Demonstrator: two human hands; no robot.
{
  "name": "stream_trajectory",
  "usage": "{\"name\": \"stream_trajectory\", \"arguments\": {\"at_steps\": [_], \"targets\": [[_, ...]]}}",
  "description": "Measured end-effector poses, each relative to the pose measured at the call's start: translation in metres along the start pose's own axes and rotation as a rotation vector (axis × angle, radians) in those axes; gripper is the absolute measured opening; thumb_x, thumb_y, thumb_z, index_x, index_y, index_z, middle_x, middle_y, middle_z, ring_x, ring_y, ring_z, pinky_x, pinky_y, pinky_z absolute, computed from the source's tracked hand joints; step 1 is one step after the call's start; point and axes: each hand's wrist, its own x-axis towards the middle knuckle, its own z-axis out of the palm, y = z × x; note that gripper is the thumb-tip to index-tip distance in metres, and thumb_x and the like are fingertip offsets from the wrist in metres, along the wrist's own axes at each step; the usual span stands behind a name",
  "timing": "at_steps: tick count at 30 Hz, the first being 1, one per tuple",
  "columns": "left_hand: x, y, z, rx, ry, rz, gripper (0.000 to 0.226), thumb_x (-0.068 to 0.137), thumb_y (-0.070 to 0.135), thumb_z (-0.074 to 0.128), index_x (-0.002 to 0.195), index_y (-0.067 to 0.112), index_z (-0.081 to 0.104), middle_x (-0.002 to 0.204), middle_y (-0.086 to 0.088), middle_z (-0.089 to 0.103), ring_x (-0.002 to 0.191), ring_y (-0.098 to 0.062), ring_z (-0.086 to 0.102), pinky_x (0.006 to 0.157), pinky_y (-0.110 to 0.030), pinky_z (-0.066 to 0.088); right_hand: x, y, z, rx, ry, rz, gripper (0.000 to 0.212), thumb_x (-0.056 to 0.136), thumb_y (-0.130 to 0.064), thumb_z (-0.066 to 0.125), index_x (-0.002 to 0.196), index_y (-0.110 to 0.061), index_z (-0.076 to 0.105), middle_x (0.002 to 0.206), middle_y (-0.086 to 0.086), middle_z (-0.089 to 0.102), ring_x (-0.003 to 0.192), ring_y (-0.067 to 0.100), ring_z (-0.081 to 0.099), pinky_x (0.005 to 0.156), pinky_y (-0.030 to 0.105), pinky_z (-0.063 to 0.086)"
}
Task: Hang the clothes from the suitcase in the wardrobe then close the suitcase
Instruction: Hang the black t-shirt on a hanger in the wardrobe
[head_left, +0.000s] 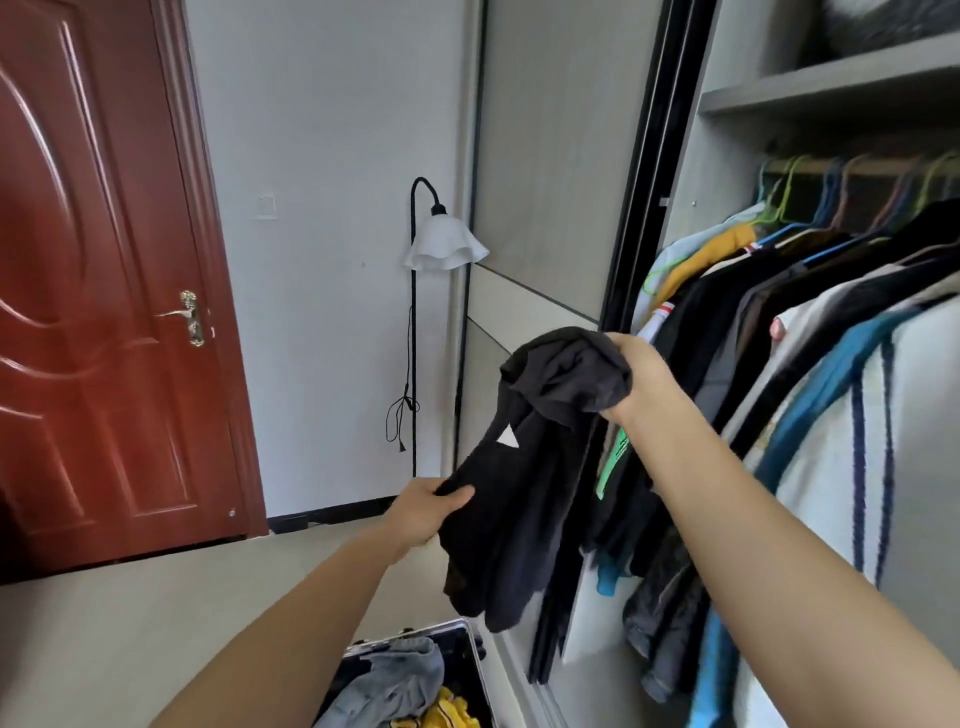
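Suitcase (462, 654) open at 6 o'clock, grey garment (395, 675) and yellow garment (447, 714) inside. Black garment (524, 493) held mid-air at centre: left hand (423, 512) fingers pinch lower edge at 8 o'clock, right hand (641, 376) fingers clench bunched top at 1 o'clock. Wardrobe (831, 96) at 3 o'clock, hung clothes (769, 312) inside.

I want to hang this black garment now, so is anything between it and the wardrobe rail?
No door blocks it: the wardrobe stands open right beside the black garment. But hung clothes crowd the whole visible stretch of the rail, so they stand in the way of a free spot.
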Motion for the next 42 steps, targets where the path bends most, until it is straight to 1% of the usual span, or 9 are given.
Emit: {"name": "stream_trajectory", "arguments": {"at_steps": [5,8,12,16,22,25,28,35,42], "targets": [[0.01,0.06,-0.027,-0.104,0.038,0.082,0.034,0.092,0.046,0.058,0.102,0.017,0.072,0.096,0.0,0.075,0.092,-0.019,0.071,0.089,-0.034,0.053,0.007,-0.024,-0.066,0.01,0.098,-0.092,0.029,0.101,-0.013,0.04,0.073,-0.01,0.049,0.069,0.008,0.053,0.055,0.018,0.055,0.045,0.019,0.045],[0.01,0.102,-0.016,0.028,0.116,0.147,0.024,0.086,0.042,0.064,0.092,0.02,0.074,0.089,0.001,0.074,0.086,-0.017,0.069,0.083,-0.03,0.053,0.007,-0.024,-0.099,0.109,0.144,-0.062,0.031,0.101,-0.014,0.038,0.073,-0.01,0.051,0.052,0.005,0.054,0.037,0.013,0.054,0.037,0.017,0.044],[0.008,0.137,0.01,0.039,0.137,0.203,0.013,0.077,0.019,0.067,0.073,0.008,0.07,0.074,-0.004,0.068,0.071,-0.02,0.063,0.063,-0.026,0.047,-0.005,-0.026,-0.125,0.1,0.25,-0.057,0.031,0.097,-0.011,0.04,0.069,-0.008,0.052,0.049,0.004,0.055,0.04,0.015,0.056,0.044,0.022,0.047],[-0.003,0.166,0.051,-0.2,0.16,0.239,0.004,0.066,0.004,0.058,0.067,0.008,0.06,0.067,-0.006,0.055,0.064,-0.02,0.05,0.058,-0.026,0.036,-0.018,-0.031,-0.155,-0.361,0.427,0.034,0.012,0.086,-0.02,0.059,0.076,-0.016,0.057,0.068,0.004,0.057,0.06,0.017,0.055,0.049,0.024,0.049],[-0.021,0.202,0.117,-0.178,-0.02,0.373,0.014,0.07,0.011,0.063,0.068,-0.002,0.059,0.064,-0.01,0.049,0.059,-0.022,0.046,0.056,-0.03,0.034,-0.051,-0.059,-0.2,-1.284,0.545,0.052,0.013,0.077,-0.002,0.063,0.073,-0.008,0.053,0.063,0.006,0.051,0.051,0.019,0.05,0.042,0.02,0.039],[-0.026,0.214,0.149,-0.171,-0.089,0.407,0.026,0.072,0.021,0.067,0.069,-0.001,0.054,0.07,-0.006,0.042,0.063,-0.021,0.038,0.06,-0.032,0.028,-0.064,-0.083,-0.212,-1.407,0.601,0.032,0.026,0.077,0.006,0.057,0.06,-0.01,0.045,0.053,0.006,0.049,0.047,0.019,0.047,0.046,0.022,0.039],[-0.034,0.225,0.184,-0.175,-0.169,0.407,0.024,0.078,0.027,0.066,0.072,0.005,0.059,0.074,-0.006,0.045,0.068,-0.02,0.042,0.064,-0.031,0.032,-0.08,-0.118,-0.221,-1.477,0.744,-0.133,0.01,0.082,0.001,0.053,0.075,-0.002,0.058,0.074,0.014,0.063,0.07,0.028,0.064,0.07,0.033,0.058],[-0.039,0.252,0.245,-0.089,-0.341,0.482,0.014,0.078,0.027,0.067,0.083,0.014,0.064,0.086,-0.002,0.045,0.07,-0.015,0.043,0.061,-0.027,0.032,-0.125,-0.21,-0.236,-1.732,1.234,-0.375,0.027,0.092,-0.006,0.05,0.116,0.001,0.06,0.122,0.021,0.06,0.114,0.038,0.057,0.086,0.038,0.048],[-0.027,0.277,0.262,-0.078,-0.328,0.485,0.031,0.082,0.023,0.066,0.097,-0.004,0.068,0.078,-0.005,0.048,0.068,-0.009,0.047,0.066,-0.023,0.038,-0.156,-0.284,-0.264,-2.36,1.713,0.095,0.042,0.1,-0.006,0.036,0.141,-0.005,0.044,0.147,0.017,0.038,0.136,0.035,0.03,0.106,0.051,0.032]]}}
